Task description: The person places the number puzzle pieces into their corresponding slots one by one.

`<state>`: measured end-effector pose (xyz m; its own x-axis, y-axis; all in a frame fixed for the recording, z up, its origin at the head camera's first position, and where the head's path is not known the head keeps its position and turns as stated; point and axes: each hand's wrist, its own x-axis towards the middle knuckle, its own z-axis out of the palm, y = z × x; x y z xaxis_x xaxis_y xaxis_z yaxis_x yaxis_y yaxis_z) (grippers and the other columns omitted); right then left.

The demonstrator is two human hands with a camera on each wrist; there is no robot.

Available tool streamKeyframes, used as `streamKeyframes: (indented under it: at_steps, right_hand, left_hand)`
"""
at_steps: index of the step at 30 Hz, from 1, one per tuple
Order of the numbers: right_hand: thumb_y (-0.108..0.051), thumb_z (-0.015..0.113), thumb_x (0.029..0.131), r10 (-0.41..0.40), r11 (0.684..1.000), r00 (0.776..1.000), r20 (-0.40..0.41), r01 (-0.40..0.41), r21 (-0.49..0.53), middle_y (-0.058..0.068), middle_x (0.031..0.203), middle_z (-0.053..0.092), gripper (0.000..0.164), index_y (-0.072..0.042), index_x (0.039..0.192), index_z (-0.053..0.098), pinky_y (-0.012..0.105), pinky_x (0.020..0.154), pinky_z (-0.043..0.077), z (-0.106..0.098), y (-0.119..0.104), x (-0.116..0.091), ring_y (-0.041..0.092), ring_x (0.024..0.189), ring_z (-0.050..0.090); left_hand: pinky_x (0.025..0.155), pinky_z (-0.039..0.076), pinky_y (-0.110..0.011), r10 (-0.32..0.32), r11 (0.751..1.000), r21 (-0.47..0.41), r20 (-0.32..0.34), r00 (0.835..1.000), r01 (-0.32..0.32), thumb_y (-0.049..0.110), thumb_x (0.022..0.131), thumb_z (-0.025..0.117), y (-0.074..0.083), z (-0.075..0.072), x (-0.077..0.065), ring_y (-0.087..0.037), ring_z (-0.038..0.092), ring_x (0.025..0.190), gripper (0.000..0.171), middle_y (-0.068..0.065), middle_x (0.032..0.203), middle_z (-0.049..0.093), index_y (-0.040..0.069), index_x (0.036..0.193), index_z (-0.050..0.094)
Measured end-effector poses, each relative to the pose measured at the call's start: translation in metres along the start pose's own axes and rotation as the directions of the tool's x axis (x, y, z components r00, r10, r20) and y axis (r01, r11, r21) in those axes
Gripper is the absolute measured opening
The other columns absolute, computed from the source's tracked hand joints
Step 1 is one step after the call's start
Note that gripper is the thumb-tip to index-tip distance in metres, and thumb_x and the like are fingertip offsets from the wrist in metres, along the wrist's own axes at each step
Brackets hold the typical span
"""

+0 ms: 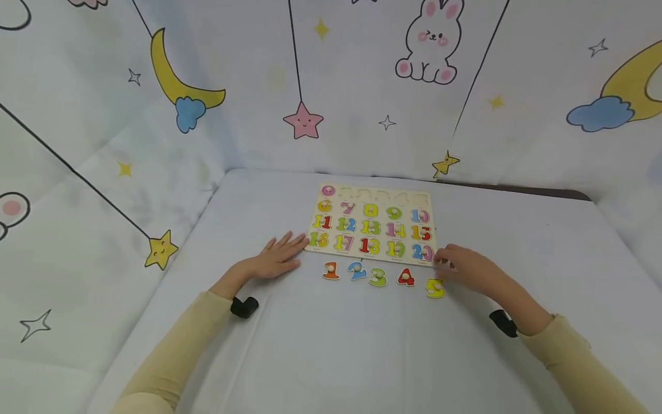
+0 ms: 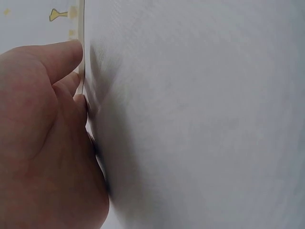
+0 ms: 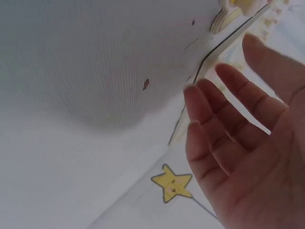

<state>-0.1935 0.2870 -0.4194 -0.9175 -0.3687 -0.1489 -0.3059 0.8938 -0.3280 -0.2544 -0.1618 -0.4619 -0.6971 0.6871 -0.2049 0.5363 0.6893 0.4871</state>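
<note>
A wooden number puzzle board (image 1: 357,256) lies on the white table. Its top row has a pink 0 (image 1: 328,190) and several bare recesses; coloured numbers fill the lower rows. In front of the board lie an orange 1 (image 1: 331,271), a blue 2 (image 1: 357,271), a green 3 (image 1: 378,278), a red 4 (image 1: 405,277) and a yellow 5 (image 1: 435,288), each with a knob. My left hand (image 1: 276,257) rests on the cloth, fingertips at the board's left edge. By the lower right corner, near the 5, my right hand (image 1: 468,269) holds nothing, its fingers loosely bent.
White cloth (image 1: 336,356) covers the table. Behind and to the left hangs a backdrop with a moon (image 1: 170,75), stars and a rabbit (image 1: 433,43). A black wrist device (image 1: 245,307) sits below the left wrist, another (image 1: 503,323) below the right.
</note>
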Motion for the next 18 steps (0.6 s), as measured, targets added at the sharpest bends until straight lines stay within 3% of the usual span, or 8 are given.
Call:
streamKeyframes:
  at_steps: [3,6,12,18]
  right_hand:
    - [-0.031,0.079,0.075,-0.010,0.999,0.997,0.073,0.008,0.036,0.002,0.095,0.054,0.045,-0.007,0.108,0.059,0.039,0.073,0.048,0.002,-0.003,-0.010,0.021,0.085,0.052]
    - [-0.036,0.082,0.070,-0.040,0.999,0.996,0.080,0.038,0.018,0.001,0.094,0.051,0.052,-0.008,0.107,0.058,0.034,0.069,0.047,0.007,-0.003,-0.014,0.019,0.082,0.049]
    - [-0.028,0.082,0.071,-0.113,0.994,0.993,0.037,0.113,0.008,-0.005,0.088,0.047,0.041,-0.012,0.099,0.058,0.028,0.065,0.044,0.016,-0.002,-0.015,0.013,0.077,0.046]
    - [-0.024,0.083,0.071,-0.086,0.996,0.996,0.018,0.085,0.023,-0.006,0.088,0.051,0.039,-0.012,0.098,0.057,0.031,0.067,0.045,0.017,-0.009,-0.016,0.014,0.077,0.048]
  left_hand:
    - [0.105,-0.008,-0.052,0.000,1.000,0.004,0.006,1.000,0.000,0.035,0.102,0.036,0.000,-0.001,0.000,-0.029,-0.011,0.139,0.060,-0.006,0.156,0.003,0.013,0.151,0.011]
    - [0.105,-0.008,-0.053,0.000,1.000,0.001,0.013,1.000,0.000,0.035,0.102,0.036,0.000,-0.001,-0.001,-0.029,-0.011,0.139,0.060,-0.006,0.156,0.004,0.013,0.151,0.011]
    - [0.105,-0.007,-0.054,0.004,1.000,-0.004,0.005,1.000,-0.004,0.034,0.102,0.037,0.001,-0.001,-0.001,-0.030,-0.010,0.139,0.059,-0.007,0.156,0.005,0.012,0.151,0.012]
    - [0.104,-0.007,-0.056,0.018,1.000,-0.013,-0.008,1.000,-0.018,0.032,0.102,0.038,0.004,-0.003,-0.003,-0.034,-0.009,0.138,0.060,-0.010,0.155,0.006,0.009,0.151,0.013]
